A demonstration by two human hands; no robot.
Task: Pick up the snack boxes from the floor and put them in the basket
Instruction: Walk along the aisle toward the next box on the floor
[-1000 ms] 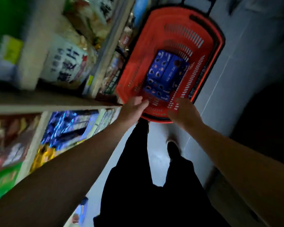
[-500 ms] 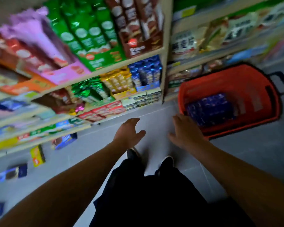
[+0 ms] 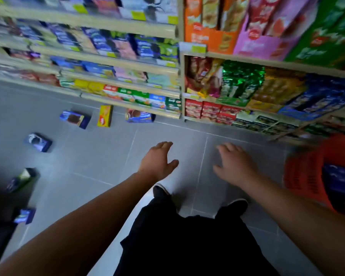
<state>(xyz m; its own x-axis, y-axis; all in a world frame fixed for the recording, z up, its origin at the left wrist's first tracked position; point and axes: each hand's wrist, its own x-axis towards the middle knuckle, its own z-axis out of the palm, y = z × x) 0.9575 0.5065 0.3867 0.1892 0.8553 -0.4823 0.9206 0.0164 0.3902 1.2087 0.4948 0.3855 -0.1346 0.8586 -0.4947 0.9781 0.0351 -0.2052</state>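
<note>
My left hand (image 3: 157, 162) and right hand (image 3: 234, 164) hang over the grey floor (image 3: 100, 162), fingers loosely spread, holding nothing. Snack boxes lie scattered well to my left: a yellow box (image 3: 105, 116) standing upright, a blue box (image 3: 75, 118) beside it, another blue box (image 3: 139, 116) touching the bottom shelf (image 3: 127, 104), and a dark blue box (image 3: 38, 142) nearer me. The red basket (image 3: 305, 172) sits at my right, holding blue packs (image 3: 340, 180). Bare tiles lie between my hands and the boxes.
</note>
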